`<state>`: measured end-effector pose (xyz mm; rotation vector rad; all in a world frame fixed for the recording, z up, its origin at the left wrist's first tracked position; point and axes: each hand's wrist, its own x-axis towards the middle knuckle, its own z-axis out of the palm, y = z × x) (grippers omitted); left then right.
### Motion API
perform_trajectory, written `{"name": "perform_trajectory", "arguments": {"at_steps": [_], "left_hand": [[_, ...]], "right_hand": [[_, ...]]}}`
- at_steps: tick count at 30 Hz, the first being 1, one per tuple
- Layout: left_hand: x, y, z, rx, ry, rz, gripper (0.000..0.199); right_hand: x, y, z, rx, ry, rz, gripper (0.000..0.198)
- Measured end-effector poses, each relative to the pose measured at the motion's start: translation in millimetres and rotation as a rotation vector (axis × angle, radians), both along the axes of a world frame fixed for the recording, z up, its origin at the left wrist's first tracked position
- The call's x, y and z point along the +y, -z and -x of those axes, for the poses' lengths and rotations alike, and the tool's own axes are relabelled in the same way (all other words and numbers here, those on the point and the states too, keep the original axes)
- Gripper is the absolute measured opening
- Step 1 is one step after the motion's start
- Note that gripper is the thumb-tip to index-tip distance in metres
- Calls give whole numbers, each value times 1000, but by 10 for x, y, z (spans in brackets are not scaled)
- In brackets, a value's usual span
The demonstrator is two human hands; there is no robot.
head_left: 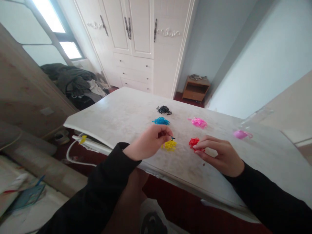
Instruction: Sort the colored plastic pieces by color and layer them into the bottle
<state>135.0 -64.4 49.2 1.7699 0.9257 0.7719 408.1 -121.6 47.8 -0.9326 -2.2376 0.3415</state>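
Between the thumb and forefinger of my left hand (152,139) is a small dark clip-like piece (172,138) with a bluish tint; its exact kind is too small to make out. That hand is closed in a pinch just above a pile of yellow plastic pieces (170,146). My right hand (220,154) reaches into a pile of red plastic pieces (193,141), its thumb and fingertips closing around a small red piece. Behind my left hand lies a pile of blue pieces (161,121), and a black pile (163,110) sits farther back. A pink pile (199,122) lies beyond the red one.
All the piles rest on a white table (126,107). Toward its right are a pinkish-purple object (241,134) and a clear plastic container (255,117). A white cable (70,151) loops at the left edge. A white wardrobe (138,42) and a small wooden cabinet (195,89) stand behind.
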Motion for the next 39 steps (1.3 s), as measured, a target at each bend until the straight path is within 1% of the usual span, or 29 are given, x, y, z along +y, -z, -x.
{"name": "perform_trajectory", "arguments": {"at_steps": [2,5,9,12,15,19,26,29,33,36,39], "left_hand": [[-60,19,-171,-38,64,36,6],[-112,31,-358,-61,118,90,6],[-155,29,-513,-108,162,133,8],[-177,45,-577,-172,178,171,4],[-185,65,-600,-213,186,193,5],[-178,64,-582,-246,180,213,11],[-170,21,-499,-256,113,252,12],[-184,10,-478,-205,95,235,9],[-225,-12,-479,-137,88,174,7],[-251,-31,-481,-117,63,134,8],[-264,-39,-476,-115,52,134,9]], "right_hand": [[-6,-6,3,23,10,22,8],[-8,-5,9,64,13,34,9],[-9,9,27,99,31,23,12],[-15,14,45,141,57,8,10],[-25,10,54,193,56,7,10],[-40,-5,50,225,52,23,10],[-37,-4,44,256,126,15,5],[-35,-13,57,262,148,27,5],[-36,-23,65,259,144,29,5],[-31,-16,59,255,135,34,4],[-22,-4,52,246,132,37,5]]}}
